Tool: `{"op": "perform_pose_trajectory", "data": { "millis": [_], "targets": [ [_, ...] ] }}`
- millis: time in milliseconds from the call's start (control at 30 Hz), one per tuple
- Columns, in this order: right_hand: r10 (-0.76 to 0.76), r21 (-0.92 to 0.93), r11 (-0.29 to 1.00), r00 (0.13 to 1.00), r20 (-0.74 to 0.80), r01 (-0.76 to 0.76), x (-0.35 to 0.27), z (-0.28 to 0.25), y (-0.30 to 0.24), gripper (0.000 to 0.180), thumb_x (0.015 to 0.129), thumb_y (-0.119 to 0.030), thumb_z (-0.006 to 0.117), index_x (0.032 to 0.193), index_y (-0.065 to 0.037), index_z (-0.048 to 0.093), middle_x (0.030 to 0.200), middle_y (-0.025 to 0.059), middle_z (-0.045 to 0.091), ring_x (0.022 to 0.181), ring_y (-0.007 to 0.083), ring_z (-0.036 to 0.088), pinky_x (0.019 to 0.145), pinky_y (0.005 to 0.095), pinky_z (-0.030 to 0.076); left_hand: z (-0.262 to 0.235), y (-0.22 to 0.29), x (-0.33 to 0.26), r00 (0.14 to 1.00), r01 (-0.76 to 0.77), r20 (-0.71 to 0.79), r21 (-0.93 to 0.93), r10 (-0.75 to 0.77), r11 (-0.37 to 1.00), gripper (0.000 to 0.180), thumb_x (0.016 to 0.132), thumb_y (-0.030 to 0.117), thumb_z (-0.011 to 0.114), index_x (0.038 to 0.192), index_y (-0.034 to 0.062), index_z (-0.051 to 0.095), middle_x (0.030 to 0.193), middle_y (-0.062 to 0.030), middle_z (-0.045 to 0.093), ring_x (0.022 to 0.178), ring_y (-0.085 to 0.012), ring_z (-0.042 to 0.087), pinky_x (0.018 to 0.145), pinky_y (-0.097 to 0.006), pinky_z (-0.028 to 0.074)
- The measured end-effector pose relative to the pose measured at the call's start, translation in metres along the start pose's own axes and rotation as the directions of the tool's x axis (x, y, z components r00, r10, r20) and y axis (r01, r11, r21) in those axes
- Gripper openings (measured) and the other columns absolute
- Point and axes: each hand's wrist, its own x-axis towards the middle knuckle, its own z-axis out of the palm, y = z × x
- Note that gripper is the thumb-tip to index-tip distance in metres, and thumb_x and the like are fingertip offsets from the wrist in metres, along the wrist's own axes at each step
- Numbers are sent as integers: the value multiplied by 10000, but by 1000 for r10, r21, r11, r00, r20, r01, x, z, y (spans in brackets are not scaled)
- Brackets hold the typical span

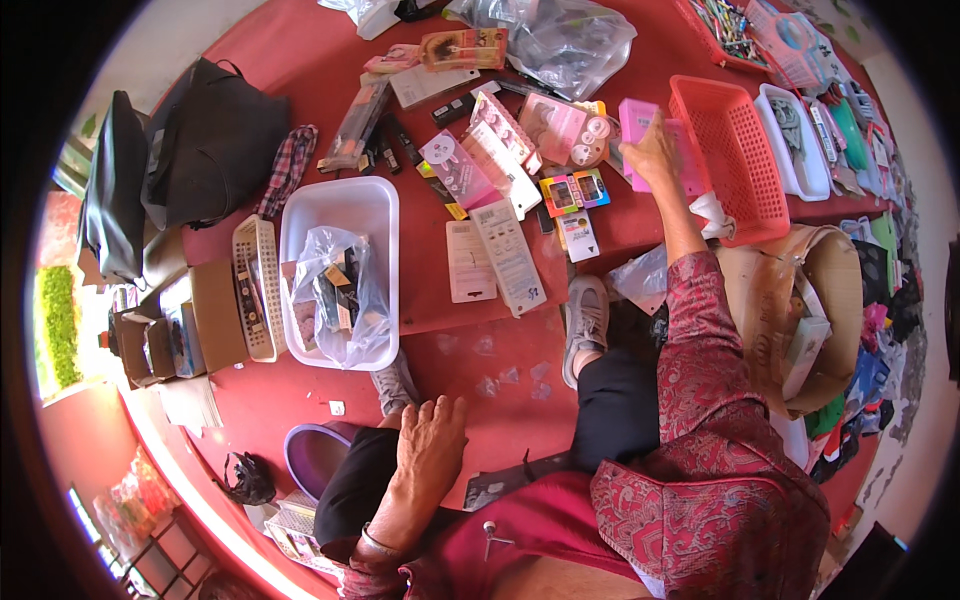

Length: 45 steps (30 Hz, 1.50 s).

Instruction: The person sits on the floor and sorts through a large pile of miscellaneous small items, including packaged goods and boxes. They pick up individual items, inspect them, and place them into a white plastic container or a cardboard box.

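My right hand (652, 155) reaches far forward on the right, its fingers closed on a flat pink box (636, 118). That box lies against the left side of a red plastic basket (735, 165). Left of it are pink cosmetic packs (560, 128), a small multicoloured pack (575, 192) and white cards (508, 255), spread loosely over the red surface. My left hand (432, 450) rests over my left knee, fingers stretched out, holding nothing.
A white tub (390, 270) with a plastic bag of goods stands left, beside a beige basket (258, 290) and black bags (215, 140). At right are a white tray (795, 150) and an open cardboard box (760, 330). A purple bowl (305, 460) sits near my left leg.
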Motion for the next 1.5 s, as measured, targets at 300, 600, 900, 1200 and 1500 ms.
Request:
{"op": "perform_pose_trajectory", "data": {
  "millis": [300, 600, 900, 1200, 1500],
  "targets": [
    [-260, -81, 965, 938, -230, 248, -13, -2, -16, 395, 773, -310, 549, 1047, -28, 504, 1002, 175, 562, 967, 329, 530, 824, 437, 433, -2, 5, 6, 999, -1, 43, 1, 1, 1000, 464, 722, 187, 622, 1121, 13, 462, 1047, -137, 525, 974, -278, 502, 858, -430, 362],
    [-337, 220, 911, 938, -87, 348, -35, 80, -116, 355, 725, -239, 599, 938, 38, 539, 933, 223, 586, 883, 359, 572, 761, 401, 465, -5, 11, 14, 995, -12, 97, 7, 11, 1000, 468, 734, 172, 613, 1147, 34, 441, 1077, -126, 512, 1010, -270, 496, 867, -387, 353],
    [-41, 770, 628, 993, -114, 115, 16, 11, -48, 285, 703, -209, 629, 834, 36, 562, 811, 200, 607, 735, 304, 603, 688, 384, 459, -6, 12, 14, 996, 8, 88, 16, -9, 1000, 478, 723, 172, 616, 1147, 36, 442, 1080, -126, 510, 1009, -268, 496, 876, -398, 353],
    [-443, 913, 299, 807, 390, -277, -91, -62, -80, 215, 812, -181, 546, 957, -24, 575, 853, 43, 584, 776, 141, 599, 631, 253, 504, -40, 7, 20, 906, -2, -380, -446, -188, 895, 744, 730, 138, 621, 1340, 29, 209, 1196, -185, 459, 1091, -314, 461, 907, -448, 365],
    [-803, 803, 554, 394, 447, 219, -187, -127, -141, 365, 908, -296, 429, 874, 41, 563, 674, 22, 528, 665, 86, 491, 626, 236, 410, -55, -12, 7, 926, -259, -104, -874, -362, -411, 428, 797, 177, 602, 1130, -55, 467, 1064, -142, 551, 990, -226, 535, 906, -349, 388]
  ]
}}
